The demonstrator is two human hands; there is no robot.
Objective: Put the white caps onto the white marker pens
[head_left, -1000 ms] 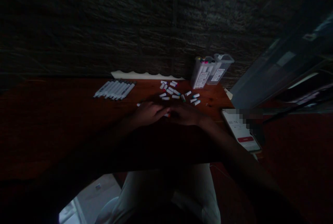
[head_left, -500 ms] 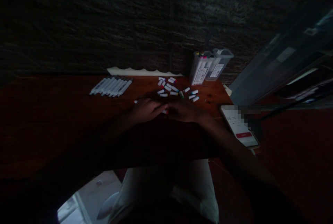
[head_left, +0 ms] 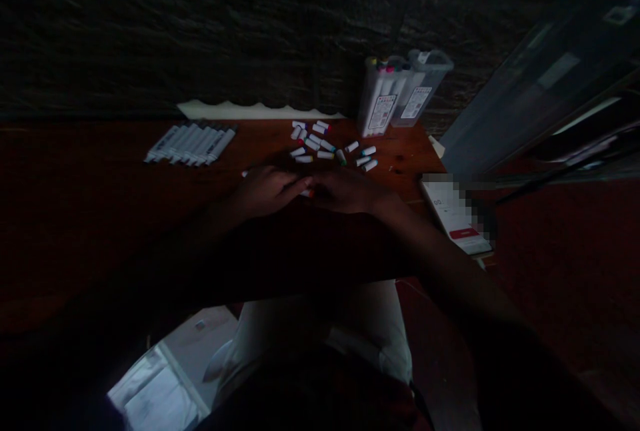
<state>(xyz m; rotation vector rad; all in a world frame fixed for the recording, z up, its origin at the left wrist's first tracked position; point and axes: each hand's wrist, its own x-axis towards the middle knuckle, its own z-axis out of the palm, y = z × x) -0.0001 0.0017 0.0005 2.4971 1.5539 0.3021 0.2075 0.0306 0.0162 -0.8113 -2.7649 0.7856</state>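
In the dim head view, my left hand (head_left: 267,192) is closed around a white marker (head_left: 305,193). Its reddish-orange end shows between my hands, and a pale tip pokes out past the left hand. My right hand (head_left: 347,191) meets the left one, fingers closed at the marker's coloured end; how they grip it is dark and partly hidden. Just beyond my hands, several short white marker caps (head_left: 314,144) with coloured ends lie scattered. A slanted row of white markers (head_left: 193,144) without visible coloured caps rests to the left.
A clear plastic case (head_left: 377,107) with upright markers stands at the back right, beside another clear case (head_left: 417,94). A phone (head_left: 455,217) lies at the wooden table's right edge. A scalloped white strip (head_left: 250,111) runs along the wall. Pale papers (head_left: 160,397) are below left.
The camera view has tilted, so everything sits higher and slightly left in the picture. Both hands stay together at the marker, with little visible change in their hold.
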